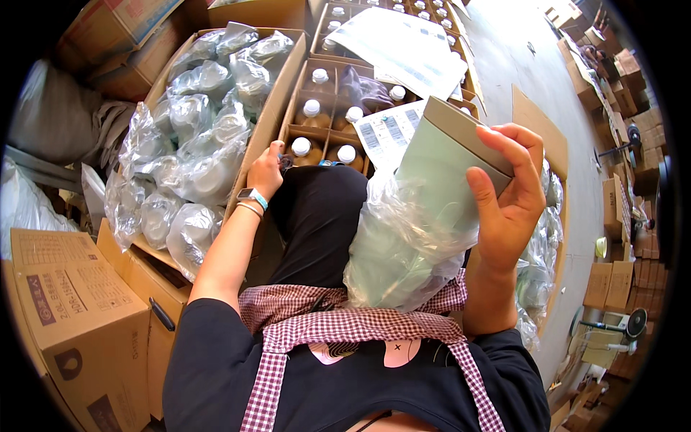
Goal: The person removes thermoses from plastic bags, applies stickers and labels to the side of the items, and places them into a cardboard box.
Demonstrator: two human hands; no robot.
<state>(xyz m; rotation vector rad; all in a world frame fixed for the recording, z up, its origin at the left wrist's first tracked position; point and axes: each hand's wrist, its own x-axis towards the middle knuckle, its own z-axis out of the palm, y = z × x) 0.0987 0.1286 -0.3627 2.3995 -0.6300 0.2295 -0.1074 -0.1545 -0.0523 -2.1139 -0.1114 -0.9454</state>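
My right hand [504, 194] grips a large pale green canister [439, 169] by its taupe end, thumb on the near side and fingers over the end. The canister is tilted across my lap. A crumpled clear plastic bag [392, 245] covers its lower part; the taupe end is bare. My left hand [268, 173] is closed at the edge of a divided carton [288, 119], by a small dark thing that I cannot make out. Close to it, a white-capped bottle [302, 149] stands in one compartment.
On the left, an open carton [286, 72] holds several plastic-wrapped containers [191, 115]. Printed sheets [392, 39] lie across the bottles. A closed cardboard box [79, 309] with a black-handled tool [162, 315] beside it stands lower left. More wrapped goods [536, 252] sit at my right.
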